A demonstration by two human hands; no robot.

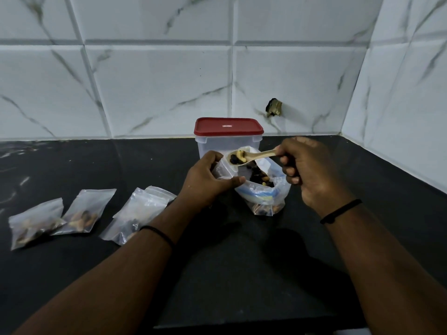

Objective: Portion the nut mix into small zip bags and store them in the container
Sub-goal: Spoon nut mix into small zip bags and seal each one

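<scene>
My left hand pinches a small clear zip bag and holds it upright beside the big plastic bag of nut mix. My right hand grips a wooden spoon by its handle. The spoon's bowl carries a cashew and dark raisins and sits at the small bag's mouth. Nuts and raisins show inside the big bag's open top. Directly behind both bags stands a clear container with a red lid, with the lid on.
Several small filled zip bags lie on the black countertop to the left, one partly under my left forearm. White marble-look tiled walls close the back and right side. A dark hole marks the back wall.
</scene>
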